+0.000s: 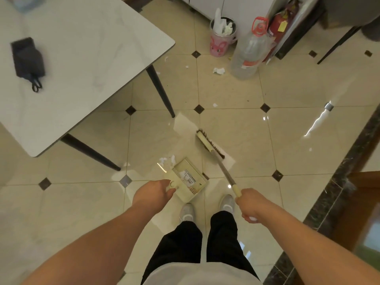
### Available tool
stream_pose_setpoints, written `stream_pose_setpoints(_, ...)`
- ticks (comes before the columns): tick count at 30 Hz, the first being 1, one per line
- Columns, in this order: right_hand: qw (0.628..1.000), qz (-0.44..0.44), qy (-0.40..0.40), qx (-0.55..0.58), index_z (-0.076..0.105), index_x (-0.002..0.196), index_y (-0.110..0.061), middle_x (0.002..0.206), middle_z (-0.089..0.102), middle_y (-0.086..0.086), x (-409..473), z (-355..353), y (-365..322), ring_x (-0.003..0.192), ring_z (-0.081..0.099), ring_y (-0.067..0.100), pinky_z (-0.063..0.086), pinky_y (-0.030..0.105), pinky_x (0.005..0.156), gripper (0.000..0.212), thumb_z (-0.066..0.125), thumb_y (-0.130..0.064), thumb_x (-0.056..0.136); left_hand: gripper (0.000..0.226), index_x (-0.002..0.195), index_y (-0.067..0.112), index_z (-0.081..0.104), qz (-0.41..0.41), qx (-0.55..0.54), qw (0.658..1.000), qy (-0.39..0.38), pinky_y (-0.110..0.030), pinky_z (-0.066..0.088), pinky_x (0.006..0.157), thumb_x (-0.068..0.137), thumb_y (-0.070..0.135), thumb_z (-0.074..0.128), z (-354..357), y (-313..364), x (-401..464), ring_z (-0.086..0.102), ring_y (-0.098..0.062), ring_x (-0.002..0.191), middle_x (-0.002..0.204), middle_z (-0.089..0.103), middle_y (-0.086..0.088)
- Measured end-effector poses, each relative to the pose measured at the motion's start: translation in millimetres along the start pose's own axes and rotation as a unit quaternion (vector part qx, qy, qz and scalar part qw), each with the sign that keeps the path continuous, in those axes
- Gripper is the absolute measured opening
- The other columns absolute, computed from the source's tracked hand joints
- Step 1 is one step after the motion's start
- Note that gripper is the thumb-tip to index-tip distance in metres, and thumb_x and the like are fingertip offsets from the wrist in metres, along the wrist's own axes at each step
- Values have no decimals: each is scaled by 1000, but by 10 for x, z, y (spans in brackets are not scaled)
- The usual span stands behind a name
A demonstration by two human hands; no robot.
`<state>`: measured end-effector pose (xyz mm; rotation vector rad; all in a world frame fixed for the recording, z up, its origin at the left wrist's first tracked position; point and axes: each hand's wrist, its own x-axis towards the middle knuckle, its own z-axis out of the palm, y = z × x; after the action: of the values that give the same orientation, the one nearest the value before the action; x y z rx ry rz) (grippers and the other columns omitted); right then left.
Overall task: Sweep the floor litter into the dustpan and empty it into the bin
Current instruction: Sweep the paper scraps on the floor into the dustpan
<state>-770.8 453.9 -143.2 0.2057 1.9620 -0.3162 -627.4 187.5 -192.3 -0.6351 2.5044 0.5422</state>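
My left hand (154, 192) grips the handle of a cream dustpan (188, 179) that stands on the tiled floor just ahead of my feet. My right hand (251, 203) is closed around the cream end of a broom handle. The broom head (207, 143) rests on the floor beyond the dustpan, to its right. White paper scraps (167, 160) lie by the dustpan's far left corner. More scraps lie farther off, one crumpled piece (218, 70) near a pink bin (222, 37) that has paper in it.
A white table (82, 58) with dark legs fills the upper left, with a dark pouch (27, 58) on it. A large clear water bottle (249, 52) and a red extinguisher (277, 25) stand beside the bin. A dark stone threshold (339, 182) borders the right.
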Motion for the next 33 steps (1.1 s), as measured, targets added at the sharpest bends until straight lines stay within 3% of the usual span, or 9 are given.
stream_pose_setpoints(3,993,75,-46,74,68,106,0,75,56,13,-147,12,37,59,53,20,38,26,48,19,51,-3,97,36,109,32,64,8,-2,1000,1,-33,51,65,98,59,42,46,-46,-65,63,-19,83,88,69,6)
stream_pose_setpoints(9,990,4,7,139,60,85,-23,72,55,9,-541,-305,-27,52,45,12,35,20,44,20,52,-13,101,36,112,37,63,-19,-29,999,18,-29,48,56,98,62,41,-16,-261,-400,63,-15,75,82,67,8)
stream_pose_setpoints(15,996,-54,34,61,57,101,1,67,52,13,-48,-321,-665,47,49,21,37,27,46,10,49,-3,96,36,106,40,64,-85,-60,993,50,-29,48,51,97,66,41,-212,-596,-885,62,-13,65,70,63,8)
stream_pose_setpoints(18,997,-62,28,30,51,99,-1,71,55,14,211,-247,-949,54,55,22,49,31,50,12,54,6,90,33,103,38,66,-124,-64,988,65,-34,51,55,97,63,45,-279,-725,-1095,63,-14,66,71,66,6)
stream_pose_setpoints(21,996,-80,26,-33,48,87,-4,72,52,11,330,-59,-1146,56,53,20,48,30,49,11,52,5,92,32,91,34,64,-170,-76,980,73,-35,52,55,96,61,47,-235,-881,-1217,61,-15,62,67,64,4)
stream_pose_setpoints(24,992,-85,-6,-92,43,73,-12,72,47,6,332,198,-1183,56,48,15,45,25,48,26,47,1,96,34,80,30,57,-200,-84,972,93,-31,45,50,96,59,50,-133,-1047,-1240,59,-17,59,62,60,3)
stream_pose_setpoints(27,986,-88,-27,-142,50,94,-7,70,48,5,275,448,-1044,54,48,14,45,24,46,7,45,-2,96,28,81,34,57,-206,-98,971,73,-28,41,49,94,58,54,-10,-1217,-1155,59,-16,61,64,61,6)
stream_pose_setpoints(30,982,-77,-55,-161,57,115,-4,71,49,6,164,635,-838,54,48,16,43,25,45,26,41,-2,95,18,88,42,58,-200,-90,974,55,-29,45,53,94,59,56,86,-1286,-1026,59,-14,66,69,62,10)
stream_pose_setpoints(33,994,15,-97,-45,58,129,2,71,50,10,32,645,-700,51,43,15,32,18,42,40,42,3,93,29,75,39,54,-208,-96,972,50,-29,47,52,96,59,51,88,-1328,-939,58,-11,62,66,61,8)
